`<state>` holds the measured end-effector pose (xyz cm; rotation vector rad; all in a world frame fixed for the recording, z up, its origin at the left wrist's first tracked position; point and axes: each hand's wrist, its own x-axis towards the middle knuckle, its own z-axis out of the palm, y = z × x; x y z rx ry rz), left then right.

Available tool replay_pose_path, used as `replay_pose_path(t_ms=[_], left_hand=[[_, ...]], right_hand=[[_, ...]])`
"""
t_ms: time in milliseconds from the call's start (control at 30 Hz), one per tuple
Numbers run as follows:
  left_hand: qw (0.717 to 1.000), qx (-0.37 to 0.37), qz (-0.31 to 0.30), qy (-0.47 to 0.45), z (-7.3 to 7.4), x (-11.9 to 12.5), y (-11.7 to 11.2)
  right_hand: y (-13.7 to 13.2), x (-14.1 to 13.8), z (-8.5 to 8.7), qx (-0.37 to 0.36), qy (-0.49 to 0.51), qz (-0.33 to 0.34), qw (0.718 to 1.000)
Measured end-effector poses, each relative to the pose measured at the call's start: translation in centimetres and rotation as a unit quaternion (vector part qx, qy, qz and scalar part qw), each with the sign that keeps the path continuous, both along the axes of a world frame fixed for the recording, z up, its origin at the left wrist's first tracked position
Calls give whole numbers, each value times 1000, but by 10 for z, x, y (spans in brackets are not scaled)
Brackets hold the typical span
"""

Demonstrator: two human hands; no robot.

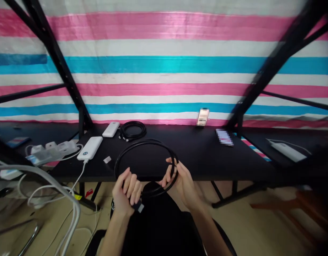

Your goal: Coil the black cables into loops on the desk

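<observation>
A thick black cable (150, 141) hangs in a wide loop of more than one turn between my hands, in front of the desk's near edge. My left hand (126, 192) is closed around the left side of the loop. Below its fingers sticks out the cable's plug (138, 207), black with a flat metal tip. On the right side, my right hand (183, 181) holds the loop between thumb and fingers. A second black cable (133, 138) lies coiled on the desk beyond the loop, its plug ends towards me.
On the black desk (203, 156) two white power banks (90, 148) lie at the left, with a small white piece (107, 159) nearby. A power strip (54, 152) with white cords is further left. A blurred-out phone (224, 137) lies at the right. Black metal posts flank the desk.
</observation>
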<state>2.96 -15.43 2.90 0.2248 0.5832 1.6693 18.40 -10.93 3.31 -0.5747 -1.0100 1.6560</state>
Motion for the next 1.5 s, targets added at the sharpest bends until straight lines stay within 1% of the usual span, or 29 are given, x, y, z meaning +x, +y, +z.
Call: replay_pose_path(t_ms=[100, 167, 267, 333, 400, 433, 500, 600, 633, 700, 767, 867, 967, 1067, 1133, 1167, 1200, 1233, 1267, 1333, 1367, 1400, 1500], left_hand=[[999, -6, -39, 18, 0, -5, 6], [998, -21, -61, 26, 0, 0, 13], [994, -45, -96, 28, -5, 17, 24], [992, -57, -113, 15, -10, 32, 32], [991, -76, -113, -7, -16, 46, 41], [991, -87, -101, -17, -19, 52, 46], [992, -109, -51, -26, -23, 61, 57], [992, -123, 35, -11, -27, 70, 75], [991, -126, 52, -4, -28, 74, 80], [989, -130, 64, 0, -30, 81, 90], [988, -140, 61, -13, -32, 90, 96], [988, -143, 34, -39, -36, 102, 101], [991, -129, -2, -44, -39, 109, 101], [993, -103, -34, -36, -38, 112, 99], [996, -80, -43, -5, -39, 110, 99], [997, -69, -39, 27, -40, 108, 99], [994, -64, -27, 85, -41, 104, 101], [985, -64, -11, 161, -44, 99, 103], [968, -69, 7, 240, -48, 93, 106], [923, -85, 38, 374, -57, 81, 116], [906, -93, 42, 412, -61, 74, 122], [894, -97, 38, 435, -66, 68, 129], [872, -101, 17, 479, -76, 55, 154]], right_hand=[[-4, 22, -2, 31, -57, -8, 998], [-6, 35, -7, 44, -81, -29, 995], [-4, 52, -14, 47, -85, -70, 993], [2, 61, -18, 37, -61, -89, 993], [12, 67, -20, 18, -29, -96, 995], [19, 70, -21, 9, -19, -95, 995], [34, 74, -24, -3, -22, -88, 996], [55, 75, -30, -7, -65, -82, 995], [61, 74, -32, -13, -72, -83, 994], [69, 69, -37, -39, -52, -94, 993], [75, 64, -41, -82, -1, -113, 990], [78, 61, -45, -139, 57, -143, 978], [76, 56, -47, -151, 92, -150, 973], [70, 41, -53, -142, 97, -122, 978], [67, 32, -60, -139, 65, -118, 981], [66, 29, -64, -135, 39, -127, 982], [65, 29, -68, -127, 4, -135, 983], [67, 31, -72, -115, -41, -137, 983], [69, 35, -76, -102, -93, -133, 981], [78, 47, -82, -82, -204, -110, 969], [84, 54, -84, -79, -247, -100, 961], [92, 60, -86, -75, -275, -95, 954], [121, 70, -91, -62, -292, -95, 950]])
